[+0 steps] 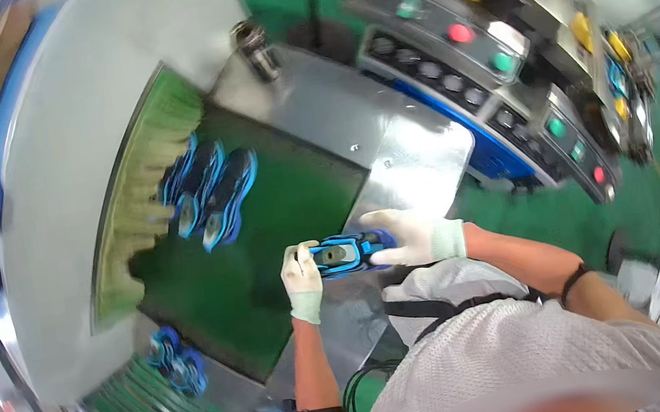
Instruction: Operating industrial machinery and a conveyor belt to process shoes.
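Both gloved hands grasp 1 blue-and-black shoe [349, 253] over the steel worktable's [418, 157] near edge: left hand [301, 274] at one end, right hand [408, 236] at the other. It looks light, flexible; ends give grip.

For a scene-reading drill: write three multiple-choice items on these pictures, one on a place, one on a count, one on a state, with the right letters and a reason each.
1. Where is the blue shoe that both hands hold?
A. over the metal table
B. on the control panel
C. on the floor

2. How many blue shoes lie together on the green belt?
A. one
B. three
C. six

3. What is the left hand doing?
A. hanging free
B. pressing a button
C. closed in a grip on the shoe's end

Key: 1 A, the shoe sits at the table's near edge. 2 B, the three shoes lie side by side. 3 C, gloved fingers wrap it, as the right hand does.
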The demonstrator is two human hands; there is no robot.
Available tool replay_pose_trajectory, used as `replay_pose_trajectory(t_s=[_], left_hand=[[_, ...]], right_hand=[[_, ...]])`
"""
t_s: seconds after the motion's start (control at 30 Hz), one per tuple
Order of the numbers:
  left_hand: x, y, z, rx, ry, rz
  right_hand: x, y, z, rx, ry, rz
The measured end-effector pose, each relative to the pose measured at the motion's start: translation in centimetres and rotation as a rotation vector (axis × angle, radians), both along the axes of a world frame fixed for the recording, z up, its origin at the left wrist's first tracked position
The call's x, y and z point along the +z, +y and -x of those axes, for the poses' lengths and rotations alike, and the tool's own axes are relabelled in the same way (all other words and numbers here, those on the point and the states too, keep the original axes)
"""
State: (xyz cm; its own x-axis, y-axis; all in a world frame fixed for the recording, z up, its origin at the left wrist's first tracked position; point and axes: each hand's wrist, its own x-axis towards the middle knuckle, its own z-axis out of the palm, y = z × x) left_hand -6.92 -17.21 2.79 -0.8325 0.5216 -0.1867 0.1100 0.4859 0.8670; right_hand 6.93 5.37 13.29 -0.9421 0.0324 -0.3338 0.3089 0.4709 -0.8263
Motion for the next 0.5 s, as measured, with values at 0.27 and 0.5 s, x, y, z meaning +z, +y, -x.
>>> replay_pose_trajectory(t_s=[0.27,0.5], left_hand=[[13.8,28.3,-9.6,-0.637,-0.176,-0.234],[24.4,47.6,-28.9,-1.301,0.618,-0.364]], right_hand=[[8.7,15.0,-18.5,-0.485,0.311,-0.133],[11.8,25.8,-33.4,-0.86,0.139,-0.142]])
